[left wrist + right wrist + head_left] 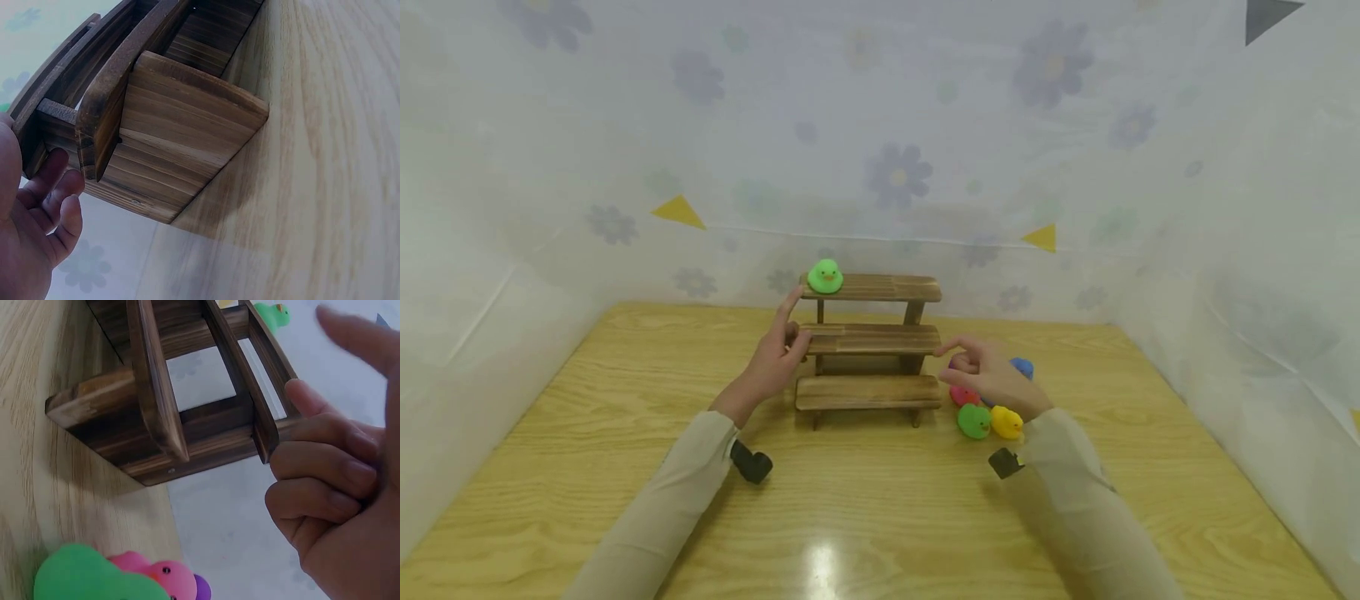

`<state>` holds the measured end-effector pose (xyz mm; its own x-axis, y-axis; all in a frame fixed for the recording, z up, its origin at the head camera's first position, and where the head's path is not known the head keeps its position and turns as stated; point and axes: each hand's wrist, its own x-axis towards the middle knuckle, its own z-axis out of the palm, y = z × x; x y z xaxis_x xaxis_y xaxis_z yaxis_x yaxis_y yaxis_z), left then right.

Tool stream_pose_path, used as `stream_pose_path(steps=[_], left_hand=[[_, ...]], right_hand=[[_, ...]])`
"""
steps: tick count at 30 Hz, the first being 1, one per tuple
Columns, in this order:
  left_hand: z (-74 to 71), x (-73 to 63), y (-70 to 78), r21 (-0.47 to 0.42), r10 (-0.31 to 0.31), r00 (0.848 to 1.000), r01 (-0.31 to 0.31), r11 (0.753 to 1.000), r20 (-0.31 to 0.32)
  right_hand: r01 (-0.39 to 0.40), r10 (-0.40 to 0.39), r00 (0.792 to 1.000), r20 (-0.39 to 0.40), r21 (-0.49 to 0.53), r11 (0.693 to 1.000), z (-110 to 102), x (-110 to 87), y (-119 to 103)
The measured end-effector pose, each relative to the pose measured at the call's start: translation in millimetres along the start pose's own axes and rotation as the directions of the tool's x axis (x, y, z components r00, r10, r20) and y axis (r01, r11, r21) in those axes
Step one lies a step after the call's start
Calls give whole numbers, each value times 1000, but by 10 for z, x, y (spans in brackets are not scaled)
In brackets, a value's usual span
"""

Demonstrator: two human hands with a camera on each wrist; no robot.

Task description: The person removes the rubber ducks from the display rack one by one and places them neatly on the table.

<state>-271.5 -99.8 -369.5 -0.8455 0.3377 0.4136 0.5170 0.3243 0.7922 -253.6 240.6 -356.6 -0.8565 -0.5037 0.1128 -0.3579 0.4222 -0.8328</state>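
Observation:
A dark wooden three-tier stand (868,392) stands on the table, a light green rubber duck (825,277) sitting at the left end of its top tier. My left hand (775,357) is at the stand's left side, index finger extended to the top tier's end and thumb beside the middle tier. In the left wrist view its other fingers (59,200) are loosely bent. At the stand's right side is my right hand (988,377), index finger extended toward the middle tier's end. Its remaining fingers (319,481) curl around nothing in the right wrist view; whether the index touches is unclear.
Right of the stand, partly under my right hand, lie several rubber ducks: a green duck (973,422), a yellow duck (1007,422), a pink duck (962,396), a blue duck (1022,367) and a purple one mostly hidden. A flowered curtain (865,108) encloses the wooden table (850,500).

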Motion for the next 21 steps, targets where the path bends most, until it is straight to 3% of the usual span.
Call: stream_pose_path(steps=[6, 10, 17, 21], left_hand=[[-4, -7, -6, 2, -8, 1000, 8, 1000, 1], [-20, -11, 1, 4, -15, 1000, 15, 1000, -1], [-19, -7, 11, 7, -10, 1000, 10, 1000, -5], [37, 34, -208, 6, -1, 1000, 1, 1000, -8]], right_hand=[[-15, 15, 1000, -19, -44, 999, 91, 117, -117], [-40, 40, 999, -32, -9, 999, 146, 221, -236], [108, -110, 992, -57, -35, 994, 253, 458, -490], [132, -137, 986, -98, -58, 990, 295, 513, -666]])
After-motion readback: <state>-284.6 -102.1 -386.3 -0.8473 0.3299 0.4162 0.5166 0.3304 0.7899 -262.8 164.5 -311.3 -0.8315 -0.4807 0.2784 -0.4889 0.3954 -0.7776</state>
